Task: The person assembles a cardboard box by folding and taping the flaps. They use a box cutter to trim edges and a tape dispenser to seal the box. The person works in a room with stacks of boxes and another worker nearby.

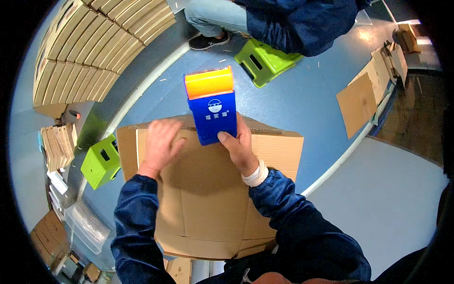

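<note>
My right hand [240, 146] grips a blue and orange packing-tape dispenser [213, 116] by its lower end, the thumb lying across its flat blue face. The dispenser is held upright over the far edge of a large brown cardboard box [213, 189]. A bright orange rounded part [209, 84] forms its top end. My left hand [163, 142] is at the far left part of the box, fingers loosely bent and thumb apart, with nothing seen in it. Creases run over the box's upper face, which lies between my forearms.
Across from me a person in dark blue [293, 23] sits by a green step stool [265, 61]. Another green stool [101, 162] stands left of the box. Stacked cartons [90, 52] fill the far left. Flat cardboard sheets [357, 104] lean at the right, beside a grey surface [392, 184].
</note>
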The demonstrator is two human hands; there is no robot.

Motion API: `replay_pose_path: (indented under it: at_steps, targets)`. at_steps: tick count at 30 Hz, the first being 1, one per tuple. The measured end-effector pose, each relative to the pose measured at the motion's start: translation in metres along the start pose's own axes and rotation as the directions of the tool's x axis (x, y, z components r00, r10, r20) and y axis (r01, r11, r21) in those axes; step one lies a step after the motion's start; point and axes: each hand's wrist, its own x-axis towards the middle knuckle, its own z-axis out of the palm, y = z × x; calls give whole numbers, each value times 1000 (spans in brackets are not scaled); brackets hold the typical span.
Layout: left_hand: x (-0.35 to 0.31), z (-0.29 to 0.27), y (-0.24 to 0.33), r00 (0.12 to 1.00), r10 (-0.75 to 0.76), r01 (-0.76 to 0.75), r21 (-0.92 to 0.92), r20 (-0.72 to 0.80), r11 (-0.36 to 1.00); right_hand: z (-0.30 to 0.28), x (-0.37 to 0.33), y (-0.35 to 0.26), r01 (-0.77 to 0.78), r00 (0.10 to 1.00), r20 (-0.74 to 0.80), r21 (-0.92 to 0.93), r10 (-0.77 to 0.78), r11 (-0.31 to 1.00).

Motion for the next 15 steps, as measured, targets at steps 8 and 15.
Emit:
replay_pose_path:
  at_steps: [8,15]
  targets:
    - [21,20,17,994,39,-50,-102,-106,994,-28,-42,-11,-223,973,91,138,212,965]
    - [18,16,20,998,-23,19,-64,-67,998,-85,-87,-62,-267,954,-47,317,297,910]
